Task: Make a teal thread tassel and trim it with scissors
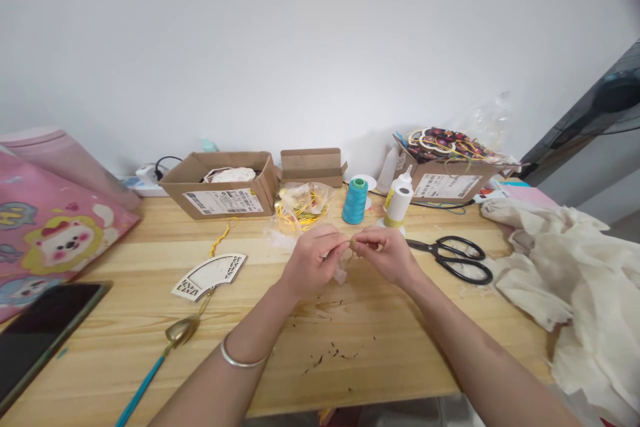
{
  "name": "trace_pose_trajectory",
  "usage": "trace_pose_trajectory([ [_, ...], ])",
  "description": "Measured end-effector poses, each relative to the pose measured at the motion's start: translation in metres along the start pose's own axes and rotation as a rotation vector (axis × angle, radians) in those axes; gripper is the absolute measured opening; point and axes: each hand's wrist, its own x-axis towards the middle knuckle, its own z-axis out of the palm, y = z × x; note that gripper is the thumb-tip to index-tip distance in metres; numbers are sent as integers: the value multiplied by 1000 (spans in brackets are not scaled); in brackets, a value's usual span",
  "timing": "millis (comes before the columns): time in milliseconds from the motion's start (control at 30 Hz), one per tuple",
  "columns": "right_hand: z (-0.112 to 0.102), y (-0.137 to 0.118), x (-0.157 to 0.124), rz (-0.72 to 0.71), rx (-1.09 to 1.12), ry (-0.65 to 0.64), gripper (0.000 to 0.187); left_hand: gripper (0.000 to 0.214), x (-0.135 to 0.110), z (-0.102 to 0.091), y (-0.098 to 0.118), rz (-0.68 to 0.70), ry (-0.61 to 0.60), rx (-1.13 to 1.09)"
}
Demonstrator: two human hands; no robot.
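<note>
Twelve or so things crowd the wooden tabletop (pixel 380 340), all placed here against the teal thread spool (pixel 355 201). Far left of it lies a pink cartoon-print cloth (pixel 45 240), with a dark phone (pixel 43 330) in front of that at the near edge. Closer to the spool, still left and nearer the person, a blue-handled tool (pixel 150 373) lies aslant just below a fan-shaped wooden cutout (pixel 210 275). An open cardboard box (pixel 225 199) stands left of the spool by the wall, a smaller box (pixel 311 167) between the two. A clear bag of yellow cord (pixel 303 207) sits just left of the spool.

Directly in front of the spool, the left hand (pixel 315 257) and right hand (pixel 387 253) meet above the tabletop. Both are closed in a fingertip pinch on a small tan piece (pixel 353 243), rounded and mostly hidden by the fingers.

Just right of the spool stands a white bottle (pixel 399 203). Black scissors (pixel 457 258) lie right of it, beside the right hand. A box of coloured rings (pixel 445 180) stands behind them. Cream cloth (pixel 575 280) is heaped far right.
</note>
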Motion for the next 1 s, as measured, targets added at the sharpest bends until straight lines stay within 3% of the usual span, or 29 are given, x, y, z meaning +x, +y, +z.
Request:
trace_pose_trajectory([
  [233, 3, -7, -3, -233, -160, 67, 24, 12, -2, 2, -2, 5, 108, 5],
  [533, 6, 5, 2, -55, 27, 48, 16, 14, -1, 5, 4, -252, 158, -200],
  [700, 2, 9, 3, -58, -99, 249, 15, 14, -2, 7, 1, -391, 214, -260],
  [900, 3, -8, 0, -140, -20, 245, 12, 17, -1, 8, 1, -386, 148, -248],
  [1000, 3, -8, 0, -113, 6, 246, 11, 16, 0, 8, 2, -347, 121, -215],
])
